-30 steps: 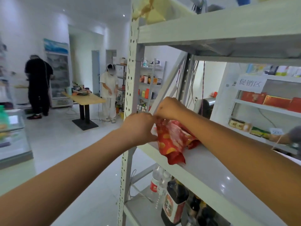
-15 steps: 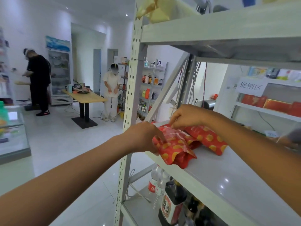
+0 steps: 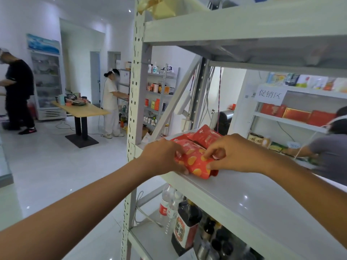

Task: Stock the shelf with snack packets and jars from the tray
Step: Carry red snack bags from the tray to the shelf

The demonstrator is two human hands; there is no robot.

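A red snack packet (image 3: pixel 195 162) printed with orange chips lies at the left front corner of the grey shelf board (image 3: pixel 253 199). My left hand (image 3: pixel 163 156) grips its left end, thumb under the edge. My right hand (image 3: pixel 231 153) pinches its right side with curled fingers. A second red packet (image 3: pixel 203 136) lies just behind it, partly hidden by the first packet and my right hand. The tray is out of view.
The shelf's perforated upright post (image 3: pixel 136 113) stands just left of my hands. Sauce and water bottles (image 3: pixel 185 228) fill the level below. A person in grey (image 3: pixel 330 147) works at the right; two others stand by a wooden table (image 3: pixel 82 109) far left.
Both hands have pulled the front packet toward the shelf's front edge and laid it flatter. My right hand has moved from the packet's top down to its right side.
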